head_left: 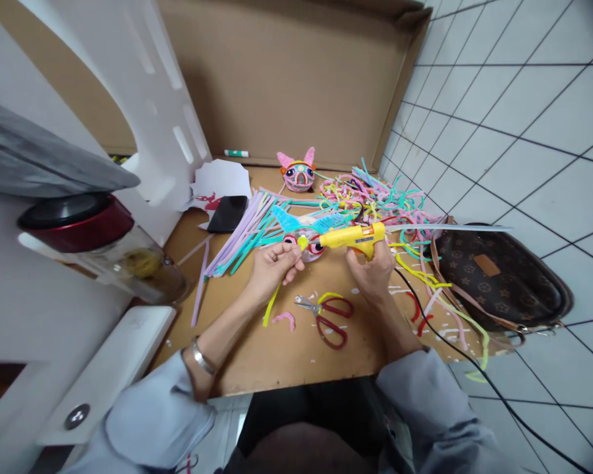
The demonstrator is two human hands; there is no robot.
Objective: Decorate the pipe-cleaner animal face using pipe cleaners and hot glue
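Note:
My left hand (277, 266) pinches a yellow pipe cleaner (271, 306), whose upper end forms a small yellow coil (303, 243) beside the fingertips. In my right hand (373, 270) is a yellow hot glue gun (350, 236), its nozzle pointing left at the coil. A clear glue stick (449, 228) sticks out of the gun's back. Just behind both hands lies a pipe-cleaner animal head with blue ears (286, 222) and pink-rimmed eyes, partly hidden by the gun and coil. Red-handled scissors (326, 315) lie on the table below.
Purple and teal pipe cleaners (240, 234) lie behind my left hand, near a black phone (228, 214). A finished-looking pink-eared head (299, 172) stands at the back. Tangled pipe cleaners (385, 197), a brown handbag (504, 276) and the gun's black cord (454, 342) are on the right; a bottle (113, 250) is left.

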